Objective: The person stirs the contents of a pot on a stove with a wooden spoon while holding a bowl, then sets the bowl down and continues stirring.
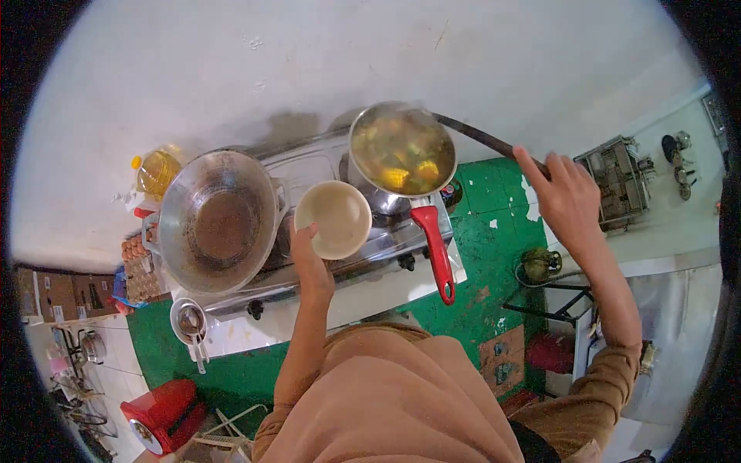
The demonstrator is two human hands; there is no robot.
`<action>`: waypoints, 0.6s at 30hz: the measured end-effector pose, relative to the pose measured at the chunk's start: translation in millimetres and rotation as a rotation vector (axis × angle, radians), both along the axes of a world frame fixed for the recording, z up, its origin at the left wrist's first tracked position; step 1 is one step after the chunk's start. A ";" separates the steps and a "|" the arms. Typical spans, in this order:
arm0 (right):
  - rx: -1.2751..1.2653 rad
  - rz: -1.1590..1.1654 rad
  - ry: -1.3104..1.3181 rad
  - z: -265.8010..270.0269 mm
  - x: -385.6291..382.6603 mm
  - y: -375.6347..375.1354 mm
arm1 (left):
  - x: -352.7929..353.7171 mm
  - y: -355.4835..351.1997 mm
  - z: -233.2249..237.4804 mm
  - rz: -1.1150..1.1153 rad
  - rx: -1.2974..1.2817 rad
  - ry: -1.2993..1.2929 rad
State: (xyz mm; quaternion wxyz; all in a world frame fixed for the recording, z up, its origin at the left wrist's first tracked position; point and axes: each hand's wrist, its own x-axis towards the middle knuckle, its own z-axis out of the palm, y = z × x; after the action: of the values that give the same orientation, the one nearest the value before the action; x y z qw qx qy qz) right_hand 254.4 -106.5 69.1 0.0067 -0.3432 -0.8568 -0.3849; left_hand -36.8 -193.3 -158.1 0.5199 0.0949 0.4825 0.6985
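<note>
My left hand [310, 262] grips the near left rim of a cream bowl [338, 218], its thumb over the edge. The bowl looks empty and is held above the stove [347, 289]. My right hand [567, 197] is closed round the dark handle of a ladle [482, 137]. The ladle's far end reaches the back edge of a saucepan [440, 251] with a red handle; steam hides its head. Soup with corn pieces [395, 178] fills the saucepan, just right of the bowl.
A large wok [220, 224] stands on the stove's left side. Behind it is an oil bottle [158, 171]; eggs [140, 274] lie to its left. A small bowl with a strainer [189, 320] sits at the front left corner. A green gas cylinder [540, 265] is at right.
</note>
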 end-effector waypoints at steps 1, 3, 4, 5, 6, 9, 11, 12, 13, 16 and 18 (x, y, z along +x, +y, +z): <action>-0.014 0.035 -0.019 -5.5 -1.9 8.3 | 1.6 -0.4 1.8 0.003 0.000 0.000; -0.031 0.073 -0.039 -11.9 -7.7 22.6 | 3.8 -1.5 7.3 0.044 -0.089 -0.021; -0.028 0.059 -0.086 -13.6 -11.0 28.7 | 3.2 -2.9 7.8 0.047 -0.090 -0.021; -0.025 0.045 -0.133 -15.3 -14.2 34.3 | 2.8 -5.0 8.0 0.030 -0.074 -0.016; -0.026 0.048 -0.134 -17.3 -17.0 39.6 | 2.5 -6.5 8.4 0.013 -0.058 -0.011; -0.086 0.039 -0.177 -24.9 -26.0 54.2 | 2.4 -7.6 14.7 -0.001 -0.019 -0.008; -0.183 -0.016 -0.231 -31.5 -33.2 63.1 | 0.9 -7.4 9.8 0.007 -0.040 -0.005; -0.183 -0.014 -0.231 -34.0 -36.5 67.7 | 0.2 -7.1 9.2 0.014 -0.060 -0.002; -0.253 -0.051 -0.241 -36.4 -39.7 72.2 | 0.4 -7.6 10.7 0.016 -0.061 -0.002; -0.393 -0.118 -0.251 -39.7 -47.0 86.1 | 0.7 -9.1 12.7 0.035 -0.082 -0.075; -0.465 -0.149 -0.249 -36.7 -50.8 96.2 | -1.9 -10.3 -2.0 0.013 -0.038 -0.021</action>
State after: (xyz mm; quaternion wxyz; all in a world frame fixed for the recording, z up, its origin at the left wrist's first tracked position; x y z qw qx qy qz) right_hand 203.5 -10.3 32.4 -0.2061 -0.3474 -0.8888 -0.2165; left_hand -38.7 -203.6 -160.1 0.5221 0.0747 0.4907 0.6935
